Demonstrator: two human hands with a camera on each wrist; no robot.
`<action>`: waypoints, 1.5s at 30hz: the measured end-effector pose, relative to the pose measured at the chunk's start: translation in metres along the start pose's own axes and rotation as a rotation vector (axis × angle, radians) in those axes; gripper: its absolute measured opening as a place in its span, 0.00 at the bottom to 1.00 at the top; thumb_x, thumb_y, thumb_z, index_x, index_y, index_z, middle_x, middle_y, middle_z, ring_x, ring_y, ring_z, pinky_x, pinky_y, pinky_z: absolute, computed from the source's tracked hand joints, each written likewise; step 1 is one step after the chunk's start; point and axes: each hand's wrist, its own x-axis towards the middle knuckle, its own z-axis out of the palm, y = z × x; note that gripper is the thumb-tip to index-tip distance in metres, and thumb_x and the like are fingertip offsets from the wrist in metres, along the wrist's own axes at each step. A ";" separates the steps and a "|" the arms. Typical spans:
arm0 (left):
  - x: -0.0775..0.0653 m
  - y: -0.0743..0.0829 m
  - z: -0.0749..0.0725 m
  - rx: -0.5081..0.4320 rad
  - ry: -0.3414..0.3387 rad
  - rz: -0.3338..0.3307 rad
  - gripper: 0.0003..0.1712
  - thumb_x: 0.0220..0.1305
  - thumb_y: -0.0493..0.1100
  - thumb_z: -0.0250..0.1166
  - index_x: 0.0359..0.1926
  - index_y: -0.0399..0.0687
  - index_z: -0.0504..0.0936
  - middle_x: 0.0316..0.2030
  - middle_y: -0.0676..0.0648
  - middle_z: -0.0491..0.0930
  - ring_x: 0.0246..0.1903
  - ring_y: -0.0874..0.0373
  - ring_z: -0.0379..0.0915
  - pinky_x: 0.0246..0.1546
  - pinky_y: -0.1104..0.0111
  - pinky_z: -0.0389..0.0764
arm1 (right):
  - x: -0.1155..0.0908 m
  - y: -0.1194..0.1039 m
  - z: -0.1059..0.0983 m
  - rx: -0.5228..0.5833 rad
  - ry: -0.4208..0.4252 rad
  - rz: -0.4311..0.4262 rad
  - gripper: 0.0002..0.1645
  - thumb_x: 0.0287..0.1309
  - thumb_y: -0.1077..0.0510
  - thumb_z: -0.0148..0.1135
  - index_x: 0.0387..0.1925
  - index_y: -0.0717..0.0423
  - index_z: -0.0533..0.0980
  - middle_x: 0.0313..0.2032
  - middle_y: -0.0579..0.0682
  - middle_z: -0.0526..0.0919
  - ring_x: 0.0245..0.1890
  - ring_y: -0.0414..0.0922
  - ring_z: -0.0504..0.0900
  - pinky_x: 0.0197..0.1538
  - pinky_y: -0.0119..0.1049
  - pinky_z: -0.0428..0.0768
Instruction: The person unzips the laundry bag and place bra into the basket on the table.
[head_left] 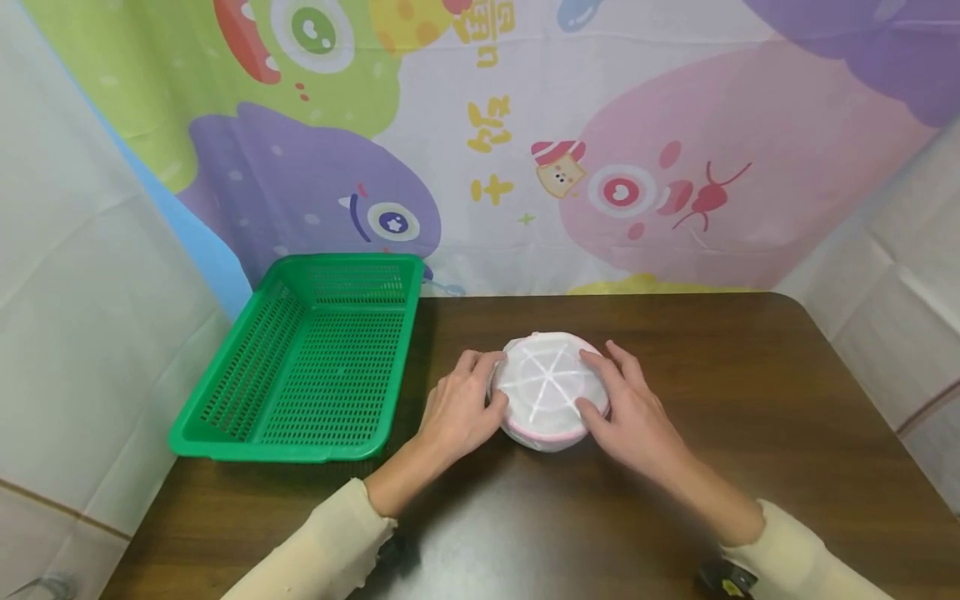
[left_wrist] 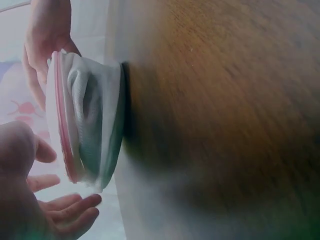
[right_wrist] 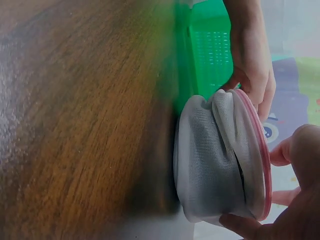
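A round, white mesh laundry bag [head_left: 552,383] with pink zipper trim lies on the brown table, white strips crossing its top like spokes. Its soft grey-white side is creased, as both wrist views show. At the bag's left edge is my left hand [head_left: 465,402], fingers spread and loosely bent; in the left wrist view several fingertips [left_wrist: 75,212] hover close to the rim. My right hand [head_left: 637,417] lies along the right edge. Its thumb and forefinger rest at the top rim, and in the right wrist view one finger [right_wrist: 240,225] touches the mesh side.
On the left of the table stands a green plastic basket [head_left: 393,400] with perforated walls and nothing inside. A cartoon-printed cloth [head_left: 510,242] hangs behind the table's far edge. White tiled-looking walls [head_left: 67,292] close in on both sides.
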 end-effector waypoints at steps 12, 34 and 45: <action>0.003 0.003 0.000 -0.057 -0.067 0.010 0.27 0.81 0.46 0.58 0.76 0.47 0.79 0.67 0.37 0.86 0.54 0.41 0.90 0.60 0.46 0.91 | 0.000 0.001 0.005 0.011 0.003 -0.035 0.33 0.78 0.56 0.63 0.80 0.52 0.73 0.82 0.69 0.67 0.71 0.72 0.82 0.66 0.75 0.82; 0.003 0.004 0.000 -0.067 -0.068 -0.014 0.31 0.84 0.52 0.57 0.81 0.52 0.75 0.78 0.37 0.77 0.65 0.36 0.87 0.68 0.41 0.87 | 0.000 0.002 -0.001 0.016 -0.017 0.013 0.34 0.79 0.53 0.64 0.81 0.48 0.70 0.85 0.71 0.60 0.72 0.79 0.80 0.67 0.81 0.78; 0.003 0.005 0.002 -0.082 -0.084 0.003 0.30 0.86 0.53 0.55 0.80 0.51 0.76 0.80 0.36 0.75 0.70 0.34 0.84 0.73 0.40 0.83 | -0.002 0.002 0.004 0.010 -0.022 -0.013 0.34 0.78 0.54 0.65 0.81 0.49 0.71 0.84 0.71 0.62 0.72 0.77 0.80 0.67 0.78 0.81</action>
